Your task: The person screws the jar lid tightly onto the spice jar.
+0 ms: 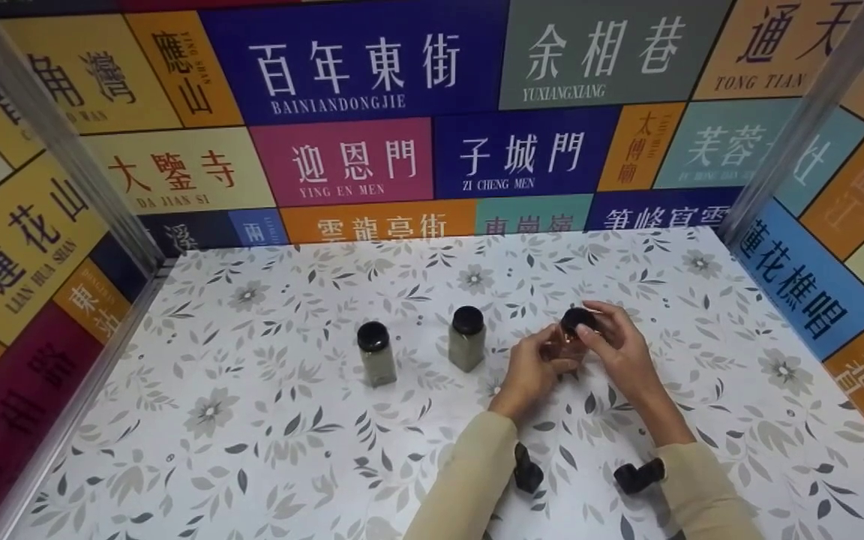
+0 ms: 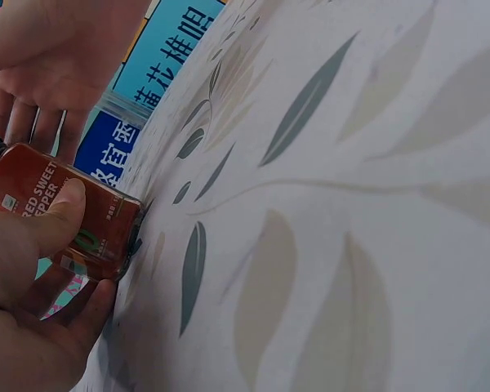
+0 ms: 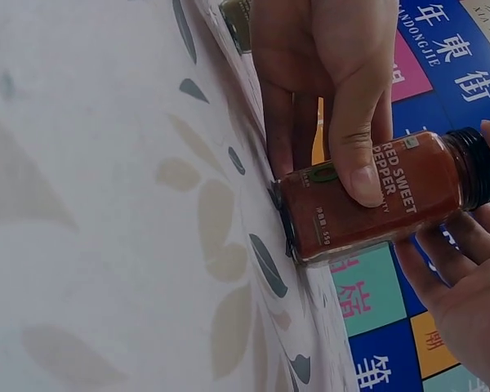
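Observation:
A spice jar (image 2: 106,204) of red powder, labelled "RED SWEET PEPPER", has a black screw cap (image 3: 476,167). It stands on the patterned tabletop at the right in the head view, mostly hidden by the hands there. My left hand (image 1: 533,369) grips the jar's body, its thumb (image 3: 361,155) across the label. My right hand (image 1: 625,352) holds the cap between thumb and fingers, other fingers extending behind the jar. To the left stand two jars with black caps and greenish-grey contents, the nearer jar (image 1: 466,341) and the farther jar (image 1: 377,356).
White tabletop (image 1: 252,450) with a leaf and flower print lies under everything. Panels of coloured place-name signs (image 1: 357,67) enclose the back and sides. Clear rails run along the left edge (image 1: 64,150) and right edge (image 1: 799,135). Black wrist cameras (image 1: 638,476) sit on both sleeves.

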`<move>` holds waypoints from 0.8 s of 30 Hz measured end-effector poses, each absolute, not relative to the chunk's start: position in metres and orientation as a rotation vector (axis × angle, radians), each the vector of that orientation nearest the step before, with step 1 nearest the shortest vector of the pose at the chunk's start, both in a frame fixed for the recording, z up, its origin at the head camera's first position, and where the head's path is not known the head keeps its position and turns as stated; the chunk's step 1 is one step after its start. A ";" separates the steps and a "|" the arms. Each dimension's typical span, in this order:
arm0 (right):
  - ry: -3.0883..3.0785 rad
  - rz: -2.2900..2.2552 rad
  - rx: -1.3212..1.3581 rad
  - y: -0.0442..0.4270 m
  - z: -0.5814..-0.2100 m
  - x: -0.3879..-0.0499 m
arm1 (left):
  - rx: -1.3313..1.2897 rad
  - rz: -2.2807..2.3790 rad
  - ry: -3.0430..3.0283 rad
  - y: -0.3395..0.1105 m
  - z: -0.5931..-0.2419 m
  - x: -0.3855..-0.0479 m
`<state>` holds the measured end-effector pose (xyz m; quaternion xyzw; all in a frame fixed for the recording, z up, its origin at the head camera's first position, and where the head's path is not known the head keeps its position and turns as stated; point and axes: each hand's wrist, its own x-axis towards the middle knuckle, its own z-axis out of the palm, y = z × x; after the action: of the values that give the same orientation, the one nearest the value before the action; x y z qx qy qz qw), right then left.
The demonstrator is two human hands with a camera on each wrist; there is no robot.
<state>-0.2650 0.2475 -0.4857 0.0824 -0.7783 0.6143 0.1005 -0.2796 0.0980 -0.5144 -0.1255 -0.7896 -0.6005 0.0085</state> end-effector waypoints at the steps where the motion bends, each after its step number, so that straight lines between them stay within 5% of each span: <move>1: -2.303 1.811 0.258 0.248 -0.486 -0.265 | -0.392 -1.884 -2.463 0.098 -0.515 -0.279; 24: -2.289 1.786 0.328 0.249 -0.489 -0.268 | -0.364 -2.034 -2.406 0.101 -0.515 -0.279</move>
<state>-0.2684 0.2490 -0.4894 0.1114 -0.7787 0.6076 0.1096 -0.2789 0.1005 -0.5148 -0.1147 -0.7585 -0.6413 -0.0152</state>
